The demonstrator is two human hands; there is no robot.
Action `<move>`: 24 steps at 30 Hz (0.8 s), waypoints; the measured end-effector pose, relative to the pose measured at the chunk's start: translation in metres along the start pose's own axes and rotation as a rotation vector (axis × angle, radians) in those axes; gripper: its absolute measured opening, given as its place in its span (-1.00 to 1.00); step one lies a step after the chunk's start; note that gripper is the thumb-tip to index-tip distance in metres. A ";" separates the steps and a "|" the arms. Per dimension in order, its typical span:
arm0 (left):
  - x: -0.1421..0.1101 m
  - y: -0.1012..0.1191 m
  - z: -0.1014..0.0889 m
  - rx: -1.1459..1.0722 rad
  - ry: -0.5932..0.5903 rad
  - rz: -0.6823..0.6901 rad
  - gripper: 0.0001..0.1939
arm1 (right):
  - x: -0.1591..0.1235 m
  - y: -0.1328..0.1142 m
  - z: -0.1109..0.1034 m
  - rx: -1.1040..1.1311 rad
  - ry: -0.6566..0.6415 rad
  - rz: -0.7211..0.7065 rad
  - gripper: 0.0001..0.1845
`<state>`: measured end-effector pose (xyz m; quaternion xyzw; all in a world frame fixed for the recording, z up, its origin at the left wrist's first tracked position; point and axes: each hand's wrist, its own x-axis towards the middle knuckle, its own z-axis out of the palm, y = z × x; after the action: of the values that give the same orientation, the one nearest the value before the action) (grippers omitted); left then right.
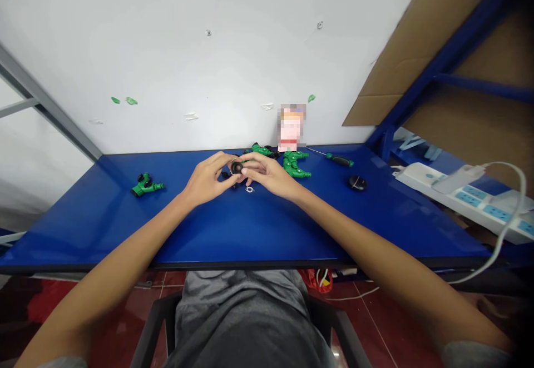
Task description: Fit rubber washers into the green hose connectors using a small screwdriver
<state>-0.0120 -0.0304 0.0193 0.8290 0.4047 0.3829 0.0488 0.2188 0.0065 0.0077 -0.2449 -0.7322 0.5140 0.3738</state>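
My left hand point(204, 180) and my right hand point(267, 176) meet over the blue table point(250, 229), their fingertips pinching a small black rubber ring point(237, 167) between them. Just below my fingers lie a small white ring point(249, 189) and small black parts point(226, 175). Beyond my right hand are green plastic hose connectors point(294, 164), with another green connector point(261, 149) behind my fingers. Farther left lies a green-and-black hose splitter point(146, 185). Right of the hands are a green-handled screwdriver point(340, 160) and a round black part point(357, 183).
A white wall point(187, 62) rises behind the table, with a blurred picture point(291, 128) against it. On the right stand a blue metal shelf frame point(434, 62) with cardboard panels and a white power strip point(463, 198) with a white cable. A chair and red tile floor lie below.
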 end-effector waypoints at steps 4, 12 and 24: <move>0.003 0.002 -0.005 -0.045 0.061 -0.210 -0.67 | 0.001 0.000 -0.012 -0.204 0.145 -0.047 -0.76; 0.005 -0.023 0.000 0.095 -0.159 -0.295 -0.73 | -0.003 -0.004 -0.041 -0.934 0.078 -0.191 -0.82; 0.011 -0.020 -0.014 0.102 0.034 -0.365 -0.68 | -0.002 0.002 -0.037 -0.906 -0.040 -0.218 -0.80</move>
<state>-0.0301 -0.0125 0.0281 0.7365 0.5681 0.3606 0.0687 0.2497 0.0268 0.0119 -0.2949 -0.9116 0.1046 0.2667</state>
